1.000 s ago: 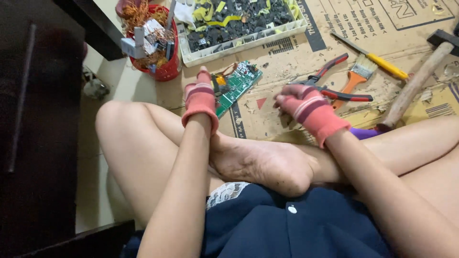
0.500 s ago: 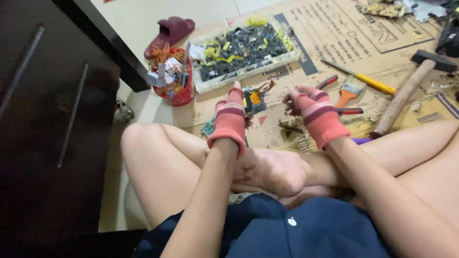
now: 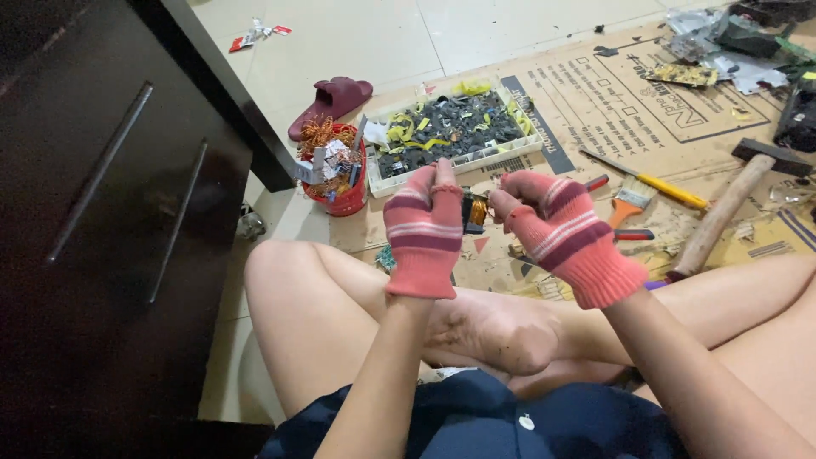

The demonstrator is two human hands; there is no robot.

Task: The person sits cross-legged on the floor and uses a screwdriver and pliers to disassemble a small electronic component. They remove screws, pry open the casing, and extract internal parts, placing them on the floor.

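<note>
While sitting cross-legged on flattened cardboard [image 3: 595,102], a person in striped pink knit gloves holds a small electronic part with a copper coil [image 3: 474,210] up between both hands. The left hand [image 3: 422,231] has its fingers closed against the part's left side, fingertips pointing up. The right hand [image 3: 565,234] curls its fingers in toward the part from the right; whether they actually pinch it cannot be told, as the glove hides the contact. The part sits in the air between the two hands, above the person's folded legs and bare foot [image 3: 493,327].

Beyond the hands, a white tray [image 3: 518,151] full of dark scrap pieces and yellow bits lies on the cardboard. Left of the tray stands a red bucket [image 3: 338,200] stuffed with copper wire and metal scraps, with a maroon slipper [image 3: 331,100] on the tiled floor just beyond it. To the right lie a small orange-handled brush [image 3: 631,202], a yellow-handled screwdriver [image 3: 659,186] and a wooden-handled hammer [image 3: 731,208]. Red-handled pliers [image 3: 625,233] peek out behind the right hand. A dark cabinet [image 3: 102,212] with long handles fills the left side.
</note>
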